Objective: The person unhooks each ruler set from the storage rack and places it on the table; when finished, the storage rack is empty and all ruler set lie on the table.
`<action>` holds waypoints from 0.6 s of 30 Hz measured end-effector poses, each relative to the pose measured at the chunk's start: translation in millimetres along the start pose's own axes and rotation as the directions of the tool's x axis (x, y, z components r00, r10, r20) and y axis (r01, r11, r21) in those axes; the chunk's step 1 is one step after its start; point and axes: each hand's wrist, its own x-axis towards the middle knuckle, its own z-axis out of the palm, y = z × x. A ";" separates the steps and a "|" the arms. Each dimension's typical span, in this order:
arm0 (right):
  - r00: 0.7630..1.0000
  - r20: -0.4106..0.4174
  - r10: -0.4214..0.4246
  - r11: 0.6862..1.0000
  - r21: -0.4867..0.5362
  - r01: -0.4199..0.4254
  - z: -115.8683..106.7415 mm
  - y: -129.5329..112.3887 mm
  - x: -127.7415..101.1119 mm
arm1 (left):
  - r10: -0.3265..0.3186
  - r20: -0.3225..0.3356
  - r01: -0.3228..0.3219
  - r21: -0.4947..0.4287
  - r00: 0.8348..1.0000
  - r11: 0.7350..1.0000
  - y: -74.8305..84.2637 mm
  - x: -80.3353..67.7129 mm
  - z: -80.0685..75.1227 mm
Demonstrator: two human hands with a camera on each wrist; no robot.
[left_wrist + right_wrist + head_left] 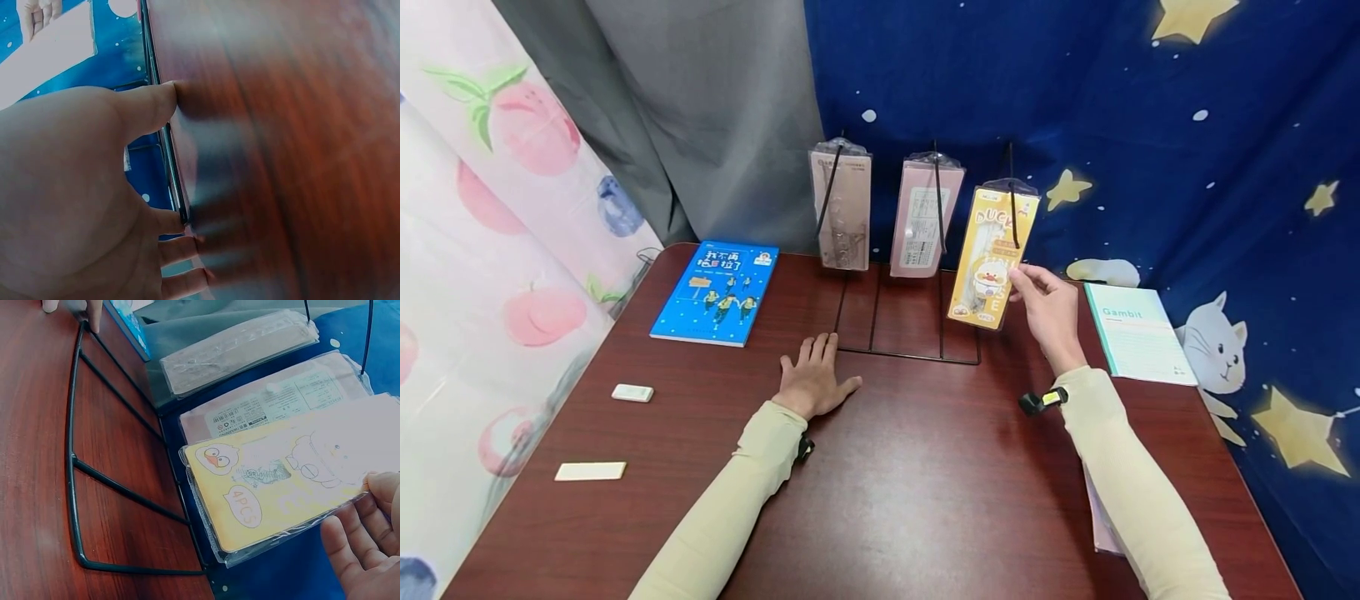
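Note:
A yellow duck-printed package in a clear sleeve (988,279) hangs at the rightmost hook of a black wire rack (910,357). My right hand (1049,317) pinches its lower right edge between thumb and fingers, also visible in the right wrist view. Two pinkish packages, one on the left hook (844,212) and one on the middle hook (927,218), hang beside it in clear sleeves. My left hand (812,380) rests on the table with fingers spread, fingertips near the front left corner of the rack's base. In the left wrist view its palm (69,194) shows.
A blue book (715,292) lies at the back left of the table (910,467). Nearer are a small white block (632,392) and a pale strip (591,472). A notebook (1138,333) lies at the right; a pinkish item (1103,529) is partly under my right forearm.

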 end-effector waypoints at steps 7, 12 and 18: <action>1.000 0.003 -0.011 1.000 -0.013 0.011 -1.7 1.3 -7.1 | -0.012 0.009 0.012 -0.007 1.000 1.000 -1.1 2.5 2.3; 1.000 0.001 -0.021 1.000 -0.008 0.021 -2.4 1.8 -13.7 | -0.015 0.015 0.015 -0.007 1.000 1.000 -2.9 5.9 5.7; 1.000 0.003 -0.029 1.000 -0.003 0.029 -4.4 1.8 -21.2 | -0.014 0.006 0.014 -0.007 1.000 1.000 -0.8 4.2 3.9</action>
